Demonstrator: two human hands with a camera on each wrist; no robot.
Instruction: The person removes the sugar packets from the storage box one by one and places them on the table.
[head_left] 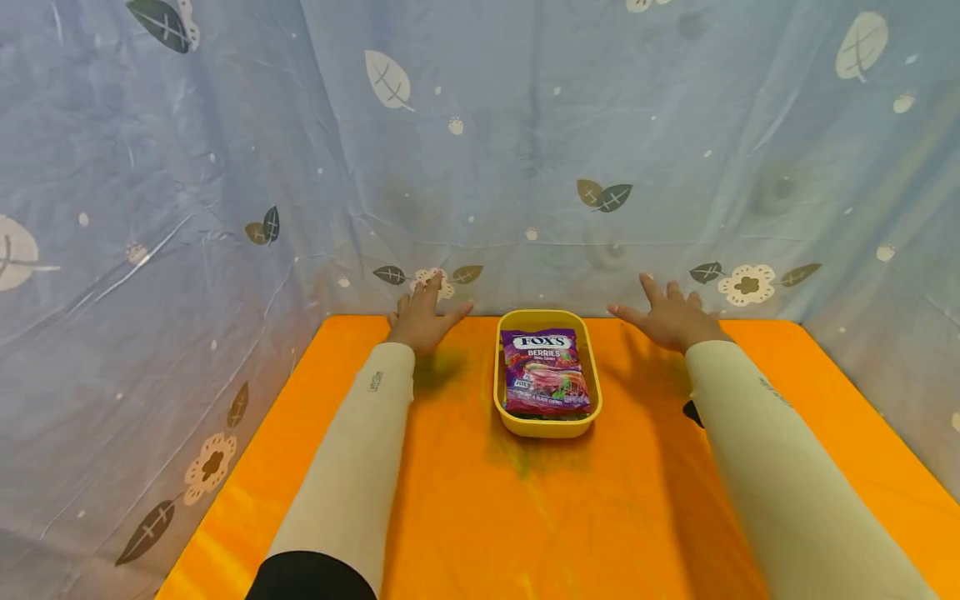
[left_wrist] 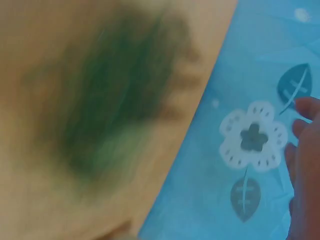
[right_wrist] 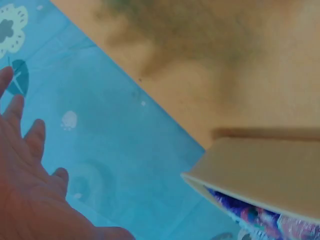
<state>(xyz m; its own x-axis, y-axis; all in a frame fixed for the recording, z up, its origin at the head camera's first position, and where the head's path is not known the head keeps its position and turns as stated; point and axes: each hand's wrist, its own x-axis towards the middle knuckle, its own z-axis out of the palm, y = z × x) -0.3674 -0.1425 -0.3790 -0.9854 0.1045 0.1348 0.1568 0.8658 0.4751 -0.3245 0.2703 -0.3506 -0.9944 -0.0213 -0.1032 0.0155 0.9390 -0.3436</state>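
Observation:
A yellow rectangular tub (head_left: 548, 428) stands upright on the orange tabletop, between the two hands. Inside it lies a purple bag of Fox's Berries candy (head_left: 546, 372), its printed front facing up. My left hand (head_left: 422, 318) hovers to the left of the tub, fingers spread and holding nothing. To the tub's right is my right hand (head_left: 670, 317), also spread and apart from it. The right wrist view shows the tub's outer wall (right_wrist: 265, 172) and part of the candy bag (right_wrist: 255, 215). In the left wrist view only some fingers (left_wrist: 306, 130) show at the right edge.
A pale blue curtain (head_left: 495, 150) printed with leaves and flowers hangs behind and to both sides of the orange table (head_left: 540, 517). Under the right forearm a small black object (head_left: 693, 412) partly shows; its kind cannot be told.

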